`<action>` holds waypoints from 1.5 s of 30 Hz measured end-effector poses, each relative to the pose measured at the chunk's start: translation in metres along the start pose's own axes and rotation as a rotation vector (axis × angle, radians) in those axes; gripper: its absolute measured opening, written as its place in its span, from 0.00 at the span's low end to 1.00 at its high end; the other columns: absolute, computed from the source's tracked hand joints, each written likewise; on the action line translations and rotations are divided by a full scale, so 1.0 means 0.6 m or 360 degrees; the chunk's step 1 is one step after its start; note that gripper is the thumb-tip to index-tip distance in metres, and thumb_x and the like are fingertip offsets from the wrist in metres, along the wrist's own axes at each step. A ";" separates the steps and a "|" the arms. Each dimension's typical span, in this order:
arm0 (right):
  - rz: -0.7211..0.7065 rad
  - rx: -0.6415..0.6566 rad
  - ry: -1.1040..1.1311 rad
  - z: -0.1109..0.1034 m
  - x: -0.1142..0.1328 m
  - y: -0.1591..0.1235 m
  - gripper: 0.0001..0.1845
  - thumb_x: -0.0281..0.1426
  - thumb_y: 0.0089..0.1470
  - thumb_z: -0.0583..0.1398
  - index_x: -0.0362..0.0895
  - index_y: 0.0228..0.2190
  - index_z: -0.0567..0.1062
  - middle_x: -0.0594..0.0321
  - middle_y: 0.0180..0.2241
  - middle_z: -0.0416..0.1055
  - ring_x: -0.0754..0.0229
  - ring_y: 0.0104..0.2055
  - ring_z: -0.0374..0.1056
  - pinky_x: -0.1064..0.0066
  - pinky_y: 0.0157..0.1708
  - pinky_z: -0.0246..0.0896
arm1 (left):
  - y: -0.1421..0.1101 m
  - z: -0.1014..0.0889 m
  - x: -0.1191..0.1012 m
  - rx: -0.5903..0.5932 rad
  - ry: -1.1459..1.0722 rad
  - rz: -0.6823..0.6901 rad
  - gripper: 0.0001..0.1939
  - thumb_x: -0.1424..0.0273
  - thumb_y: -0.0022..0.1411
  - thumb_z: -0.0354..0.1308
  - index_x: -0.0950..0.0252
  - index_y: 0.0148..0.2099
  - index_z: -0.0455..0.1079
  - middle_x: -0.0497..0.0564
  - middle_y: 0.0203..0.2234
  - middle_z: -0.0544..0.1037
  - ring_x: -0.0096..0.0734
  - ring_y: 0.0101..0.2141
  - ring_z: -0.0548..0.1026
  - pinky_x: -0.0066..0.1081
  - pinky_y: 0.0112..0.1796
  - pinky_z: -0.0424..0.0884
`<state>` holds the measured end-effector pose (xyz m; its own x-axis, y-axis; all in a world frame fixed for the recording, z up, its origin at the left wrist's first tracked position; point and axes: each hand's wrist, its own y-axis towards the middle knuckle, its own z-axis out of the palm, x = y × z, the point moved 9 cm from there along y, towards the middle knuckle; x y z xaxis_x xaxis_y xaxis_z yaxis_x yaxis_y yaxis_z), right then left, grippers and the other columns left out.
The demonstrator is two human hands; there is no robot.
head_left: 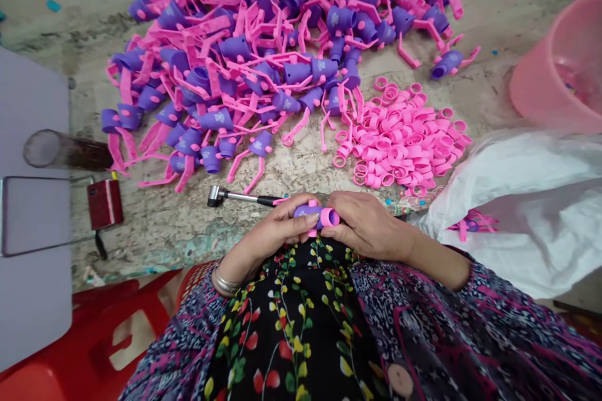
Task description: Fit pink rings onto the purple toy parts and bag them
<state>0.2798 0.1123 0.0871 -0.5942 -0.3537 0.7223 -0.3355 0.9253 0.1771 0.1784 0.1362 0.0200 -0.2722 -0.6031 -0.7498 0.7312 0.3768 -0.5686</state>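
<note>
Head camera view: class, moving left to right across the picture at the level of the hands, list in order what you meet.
Red case → socket wrench → left hand → purple and pink plastic piece → right hand → white plastic bag

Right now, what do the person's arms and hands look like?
The left sleeve and right sleeve are loose, in dark navy print flecked pink and white. A silver bangle circles the left wrist. The left hand and right hand are ungloved.
</note>
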 end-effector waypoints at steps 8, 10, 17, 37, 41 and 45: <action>-0.0018 0.0002 0.0052 0.003 -0.003 -0.002 0.22 0.47 0.66 0.49 0.45 0.28 0.63 0.64 0.25 0.62 0.62 0.26 0.57 0.70 0.27 0.52 | 0.004 0.002 0.000 0.0025 0.0023 0.0024 0.19 0.55 0.57 0.62 0.63 0.42 0.68 0.44 0.25 0.67 0.20 0.22 0.61 0.23 0.21 0.50; 0.0014 0.0015 0.0051 0.002 -0.006 -0.002 0.22 0.48 0.66 0.48 0.44 0.29 0.64 0.63 0.26 0.64 0.62 0.27 0.59 0.70 0.27 0.54 | 0.004 0.002 -0.004 0.0012 0.0028 0.0072 0.17 0.56 0.59 0.61 0.62 0.43 0.67 0.43 0.24 0.65 0.20 0.22 0.61 0.23 0.21 0.50; 0.0359 -0.0244 0.0509 -0.030 -0.034 0.005 0.33 0.56 0.64 0.41 0.44 0.41 0.71 0.55 0.37 0.70 0.56 0.40 0.67 0.63 0.39 0.64 | -0.014 0.002 -0.053 -0.0207 0.0151 0.0268 0.16 0.58 0.58 0.63 0.62 0.43 0.68 0.46 0.30 0.68 0.26 0.30 0.66 0.26 0.31 0.63; 0.0117 -0.0478 -0.0099 -0.055 0.013 -0.004 0.20 0.46 0.66 0.50 0.43 0.33 0.67 0.61 0.27 0.66 0.61 0.29 0.61 0.68 0.30 0.57 | -0.023 -0.014 -0.076 -0.0388 0.0449 0.0560 0.15 0.56 0.62 0.59 0.61 0.44 0.67 0.46 0.34 0.68 0.28 0.33 0.66 0.27 0.34 0.62; 0.0115 -0.0451 -0.0416 -0.050 0.016 0.000 0.28 0.49 0.67 0.42 0.42 0.31 0.68 0.59 0.25 0.66 0.58 0.28 0.62 0.66 0.28 0.55 | -0.030 -0.011 -0.091 -0.0496 0.0797 0.0686 0.14 0.57 0.63 0.57 0.61 0.44 0.65 0.46 0.33 0.68 0.29 0.33 0.65 0.28 0.35 0.63; 0.0212 -0.0480 -0.0351 -0.048 0.007 0.003 0.30 0.51 0.67 0.39 0.42 0.31 0.67 0.60 0.24 0.66 0.60 0.25 0.61 0.67 0.25 0.53 | -0.038 -0.007 -0.095 -0.0591 0.1070 0.0822 0.13 0.59 0.64 0.56 0.61 0.46 0.64 0.47 0.33 0.70 0.30 0.34 0.68 0.28 0.34 0.64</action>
<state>0.2977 0.1164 0.1097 -0.7718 -0.2186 0.5972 -0.0348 0.9522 0.3035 0.1745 0.1649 0.0744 -0.3591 0.1937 -0.9130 0.6470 0.7567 -0.0939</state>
